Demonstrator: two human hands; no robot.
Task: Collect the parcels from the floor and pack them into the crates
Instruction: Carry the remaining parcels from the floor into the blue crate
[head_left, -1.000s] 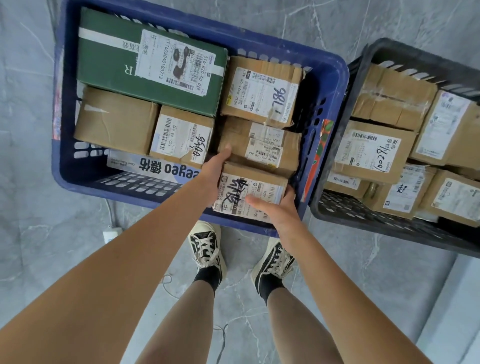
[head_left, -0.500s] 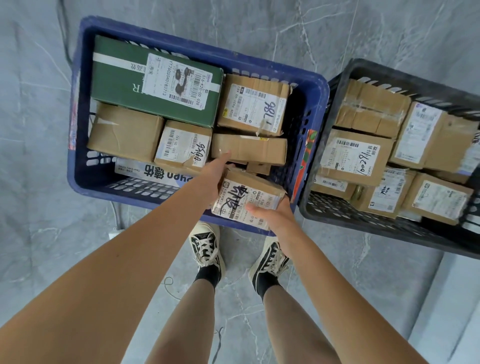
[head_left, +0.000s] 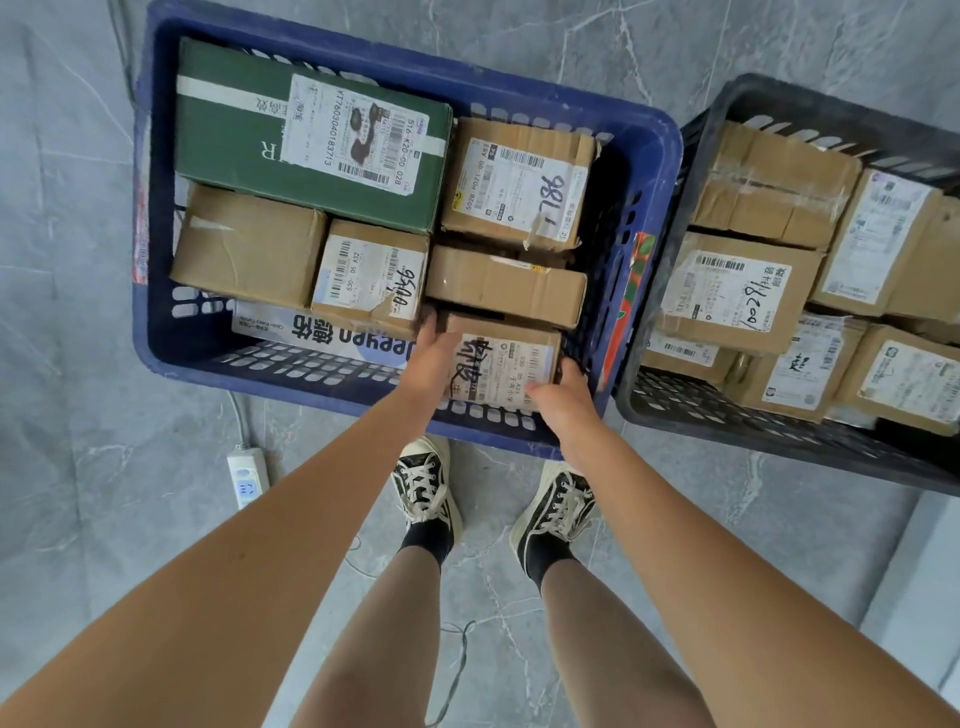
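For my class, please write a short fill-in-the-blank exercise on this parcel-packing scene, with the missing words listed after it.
1. Both hands hold a small parcel inside the ____ crate.
2. The biggest box in that crate is coloured ____.
3. The black crate stands to the ____ of it.
4. A white ____ lies on the floor near the left shoe.

Missing words: blue; green; right; power strip

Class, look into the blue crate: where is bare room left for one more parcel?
Free: the blue crate right wall beside the 786 parcel, and the near-left floor by the white flat pack. Crowded: the near-right corner, where both hands grip the scribbled parcel.
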